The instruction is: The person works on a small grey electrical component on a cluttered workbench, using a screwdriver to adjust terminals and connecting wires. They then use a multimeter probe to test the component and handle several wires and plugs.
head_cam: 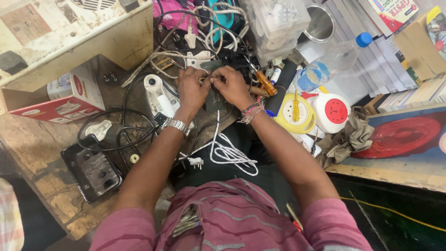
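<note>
My left hand and my right hand meet at the middle of the workbench, fingertips pinched together on a thin wire end above a dark device. The left wrist wears a metal watch, the right wrist a thread band. A white clothes iron lies just left of my left hand. A coiled white cord with a plug hangs below the hands. An orange-handled screwdriver lies right of my right hand.
Tangled black cables and a dark iron soleplate lie at the left. A red and white box, a yellow reel, a white and red reel, a plastic bottle, stacked books and a rag surround the bench.
</note>
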Demonstrator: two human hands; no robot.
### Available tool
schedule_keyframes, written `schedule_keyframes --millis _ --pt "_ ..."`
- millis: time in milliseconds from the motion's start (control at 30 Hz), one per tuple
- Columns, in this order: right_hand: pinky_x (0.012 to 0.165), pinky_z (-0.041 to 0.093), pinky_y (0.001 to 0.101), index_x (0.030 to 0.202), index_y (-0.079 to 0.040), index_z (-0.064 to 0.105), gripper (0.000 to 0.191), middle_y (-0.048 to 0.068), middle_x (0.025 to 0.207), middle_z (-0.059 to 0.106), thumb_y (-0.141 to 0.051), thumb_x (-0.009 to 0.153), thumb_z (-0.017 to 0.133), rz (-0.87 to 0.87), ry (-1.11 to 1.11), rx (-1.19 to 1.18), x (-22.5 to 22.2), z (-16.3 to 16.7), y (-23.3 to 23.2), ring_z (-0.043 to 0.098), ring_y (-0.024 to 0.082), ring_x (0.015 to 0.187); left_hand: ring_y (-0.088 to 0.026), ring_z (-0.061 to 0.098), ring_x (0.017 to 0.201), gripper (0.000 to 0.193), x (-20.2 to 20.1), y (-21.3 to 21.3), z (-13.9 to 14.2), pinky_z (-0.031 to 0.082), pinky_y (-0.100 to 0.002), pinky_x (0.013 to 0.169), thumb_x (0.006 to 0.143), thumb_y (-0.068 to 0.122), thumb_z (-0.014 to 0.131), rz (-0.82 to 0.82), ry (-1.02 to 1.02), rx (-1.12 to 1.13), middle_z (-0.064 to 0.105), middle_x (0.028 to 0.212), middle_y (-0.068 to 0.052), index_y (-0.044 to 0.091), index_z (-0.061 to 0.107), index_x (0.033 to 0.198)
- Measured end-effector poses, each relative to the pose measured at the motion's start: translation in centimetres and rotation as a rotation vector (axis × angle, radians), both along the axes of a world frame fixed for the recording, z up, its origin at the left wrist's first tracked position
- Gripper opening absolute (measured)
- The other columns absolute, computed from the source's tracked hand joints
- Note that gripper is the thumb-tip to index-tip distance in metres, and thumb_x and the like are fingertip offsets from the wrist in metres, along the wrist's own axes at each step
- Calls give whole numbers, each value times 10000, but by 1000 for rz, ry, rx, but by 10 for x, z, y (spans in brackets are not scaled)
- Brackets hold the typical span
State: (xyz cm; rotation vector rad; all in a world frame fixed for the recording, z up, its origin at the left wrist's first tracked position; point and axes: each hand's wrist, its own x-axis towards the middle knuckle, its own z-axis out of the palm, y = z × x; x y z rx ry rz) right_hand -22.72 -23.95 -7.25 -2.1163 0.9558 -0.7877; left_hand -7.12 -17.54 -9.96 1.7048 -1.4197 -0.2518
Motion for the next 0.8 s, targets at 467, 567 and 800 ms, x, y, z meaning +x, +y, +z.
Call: schedule_keyframes --millis 467,567,800 --pt "770 512 324 1001 -9 699 176 109 937 681 -180 958 705 -136 -25 6 -10 -5 7 652 183 859 -343 570 1086 201 -2 1 0 402 -517 908 844 214 793 -18 44 60 667 1000 -107 141 766 1030" --pt "732 522 328 1009 -20 739 209 94 850 726 -220 964 700 -89 -25 184 -9 -1 1 675 186 784 -345 563 1089 292 -1 2 4 397 -522 899 839 210 785 -7 -1 65 658 1036 -113 142 743 1120" --pt "621 516 310 910 -21 744 314 58 704 713 -324 963 683 1 187 164 -9 22 -30 667 138 618 -326 557 1071 316 -1 3 7 387 -515 899 831 213 796 -13 14 102 647 1009 -101 171 750 1140"
